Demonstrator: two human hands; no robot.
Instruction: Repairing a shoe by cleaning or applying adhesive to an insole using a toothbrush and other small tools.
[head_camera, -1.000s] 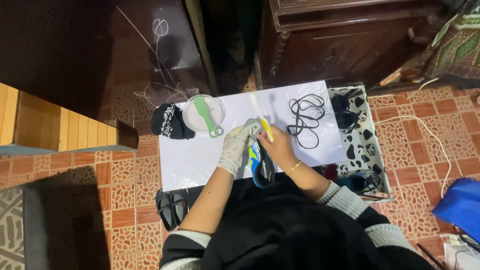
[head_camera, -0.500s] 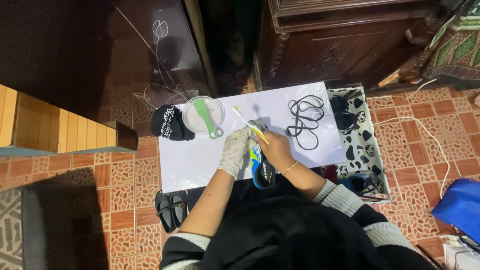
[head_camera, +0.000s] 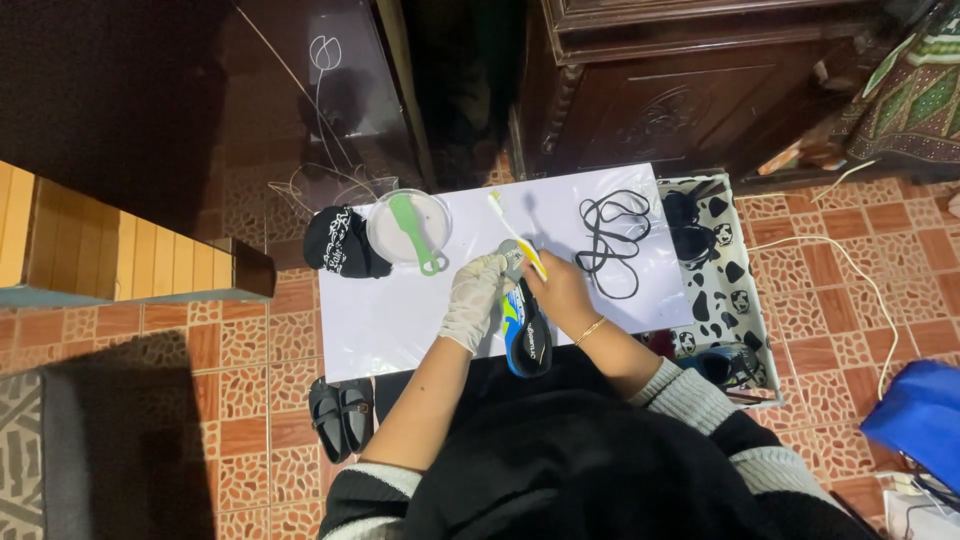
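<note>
Shoe (head_camera: 526, 335) and toothbrush (head_camera: 517, 237) gripped by gloved left hand (head_camera: 474, 300), right hand (head_camera: 557, 290) over white board (head_camera: 400, 320).

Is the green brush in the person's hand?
No, the green brush lies across the round bowl on the white board, while the right hand holds a yellow toothbrush.

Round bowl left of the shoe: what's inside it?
A green brush lies across the round bowl, its handle sticking out over the rim toward the gloved left hand. Whether the bowl holds liquid cannot be told; the patch under the brush is covered.
</note>
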